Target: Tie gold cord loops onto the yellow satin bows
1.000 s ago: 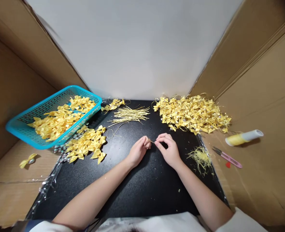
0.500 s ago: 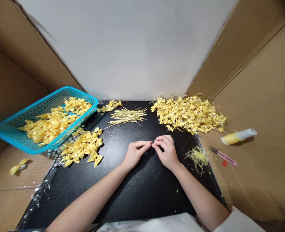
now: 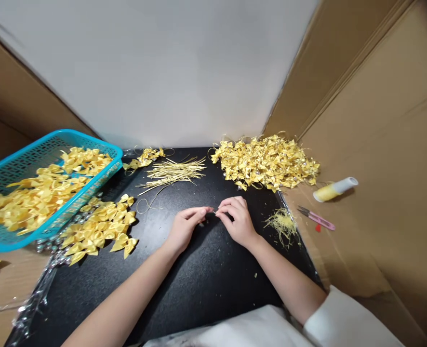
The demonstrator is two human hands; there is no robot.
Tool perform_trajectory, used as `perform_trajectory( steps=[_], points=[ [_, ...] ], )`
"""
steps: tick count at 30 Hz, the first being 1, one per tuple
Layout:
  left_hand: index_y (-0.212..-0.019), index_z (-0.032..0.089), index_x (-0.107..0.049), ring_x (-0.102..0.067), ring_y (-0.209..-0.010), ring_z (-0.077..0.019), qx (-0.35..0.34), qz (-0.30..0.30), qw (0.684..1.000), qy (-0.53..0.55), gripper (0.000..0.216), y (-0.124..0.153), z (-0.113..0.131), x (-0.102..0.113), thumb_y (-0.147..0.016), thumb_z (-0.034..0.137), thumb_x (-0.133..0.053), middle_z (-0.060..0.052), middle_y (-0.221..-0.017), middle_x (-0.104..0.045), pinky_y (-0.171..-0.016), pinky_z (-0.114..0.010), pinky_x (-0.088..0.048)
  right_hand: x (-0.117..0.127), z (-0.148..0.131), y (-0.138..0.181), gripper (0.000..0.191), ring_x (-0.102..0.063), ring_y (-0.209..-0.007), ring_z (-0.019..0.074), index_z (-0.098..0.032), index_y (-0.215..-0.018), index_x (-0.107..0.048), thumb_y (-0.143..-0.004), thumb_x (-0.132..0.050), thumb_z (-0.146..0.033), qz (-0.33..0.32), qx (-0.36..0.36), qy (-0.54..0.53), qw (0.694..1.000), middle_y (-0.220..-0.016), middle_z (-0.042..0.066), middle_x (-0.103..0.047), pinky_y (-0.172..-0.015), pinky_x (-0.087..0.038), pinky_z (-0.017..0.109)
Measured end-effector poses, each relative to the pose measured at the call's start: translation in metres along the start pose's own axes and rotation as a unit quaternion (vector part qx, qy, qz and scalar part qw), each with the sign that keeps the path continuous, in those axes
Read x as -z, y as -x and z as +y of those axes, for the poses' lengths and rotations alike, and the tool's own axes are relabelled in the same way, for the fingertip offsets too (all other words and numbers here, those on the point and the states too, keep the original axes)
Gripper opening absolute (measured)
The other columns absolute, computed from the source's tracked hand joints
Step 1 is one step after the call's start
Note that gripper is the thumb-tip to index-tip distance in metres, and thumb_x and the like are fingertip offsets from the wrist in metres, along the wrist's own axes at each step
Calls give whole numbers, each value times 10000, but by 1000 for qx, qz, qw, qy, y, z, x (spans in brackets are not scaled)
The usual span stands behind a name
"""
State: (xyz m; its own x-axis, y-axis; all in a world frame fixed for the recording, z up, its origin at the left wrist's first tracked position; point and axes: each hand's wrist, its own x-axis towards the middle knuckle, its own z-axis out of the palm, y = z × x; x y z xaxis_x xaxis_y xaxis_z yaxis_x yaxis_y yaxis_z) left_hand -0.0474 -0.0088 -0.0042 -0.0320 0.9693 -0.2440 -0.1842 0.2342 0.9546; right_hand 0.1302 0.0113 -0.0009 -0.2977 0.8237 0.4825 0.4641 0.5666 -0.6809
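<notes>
Over the middle of the black tabletop, my left hand and my right hand face each other with their fingertips pinched. The tips are almost touching. Whatever they hold is too small to make out. Beyond them lies a bundle of gold cords, with one loose looped cord in front of it. Left of my left hand is a spread of yellow ribbon bows. A large heap of finished-looking bows with gold loops and silver bells sits behind my right hand.
A blue plastic basket of yellow bows stands at the left, with silver bells beside it. To the right are yellow thread scraps, pink-handled thread snips and a thread spool. Cardboard walls enclose both sides.
The view has swung to the right, so everything appears shifted left. My hands stay pinched together, with a slightly wider gap between the fingertips.
</notes>
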Motion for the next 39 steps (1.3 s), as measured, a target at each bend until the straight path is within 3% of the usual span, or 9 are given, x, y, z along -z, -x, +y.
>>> perform_trajectory(
  steps=[3, 6, 13, 21, 28, 33, 39],
  points=[
    [-646, 142, -733, -578, -642, -131, 62, -3, 993, 100, 318, -4, 4, 2, -587, 440, -829, -65, -701, -710, -648, -249, -461, 4, 5, -4, 161, -572, -890, 202, -229, -766, -644, -896, -561, -276, 68, -71, -65, 993, -875, 44, -648, -845, -437, 383],
    [-636, 126, -715, -577, -637, -131, 104, -40, 989, 92, 341, -6, 8, 5, -576, 438, -839, -77, -696, -695, -645, -252, -460, 7, 14, -7, 178, -576, -873, 193, -215, -747, -638, -876, -579, -322, 110, -136, -141, 974, -872, 47, -627, -807, -456, 352],
    [-711, 138, -732, -514, -587, -109, 22, -34, 999, -24, 330, -8, 6, 17, -720, 467, -722, -41, -666, -652, -582, -227, -413, 4, 29, -9, 226, -584, -798, 182, -200, -691, -688, -796, -648, -396, 84, -222, -242, 941, -827, 42, -630, -698, -461, 314],
    [-683, 132, -717, -503, -543, -111, 32, -9, 999, -25, 335, -11, 7, 19, -704, 467, -709, -17, -567, -579, -517, -215, -394, 3, 36, -6, 304, -609, -826, 178, -196, -830, -748, -854, -525, -401, 140, -282, -247, 916, -961, 73, -688, -677, -485, 298],
    [-646, 130, -695, -485, -511, -105, 42, 19, 999, -25, 314, -12, 10, 19, -685, 442, -704, -20, -558, -570, -483, -211, -380, 1, 32, -5, 228, -608, -845, 185, -210, -802, -739, -850, -558, -341, 108, -236, -209, 943, -886, 57, -666, -691, -482, 305],
    [-652, 132, -693, -478, -510, -99, 37, 15, 999, -31, 317, -11, 9, 18, -705, 445, -690, -12, -560, -571, -487, -207, -377, -7, 20, -2, 103, -567, -912, 217, -232, -864, -734, -803, -652, -223, 46, -154, -66, 985, -941, 59, -660, -828, -476, 381],
    [-651, 137, -690, -466, -501, -99, 33, 13, 999, -39, 307, -10, 10, 18, -714, 437, -678, -8, -558, -566, -492, -214, -369, -19, 14, 1, 238, -498, -1010, 272, -271, -992, -723, -760, -736, -218, -31, -99, 42, 994, -1050, 74, -632, -902, -429, 475]
  ],
)
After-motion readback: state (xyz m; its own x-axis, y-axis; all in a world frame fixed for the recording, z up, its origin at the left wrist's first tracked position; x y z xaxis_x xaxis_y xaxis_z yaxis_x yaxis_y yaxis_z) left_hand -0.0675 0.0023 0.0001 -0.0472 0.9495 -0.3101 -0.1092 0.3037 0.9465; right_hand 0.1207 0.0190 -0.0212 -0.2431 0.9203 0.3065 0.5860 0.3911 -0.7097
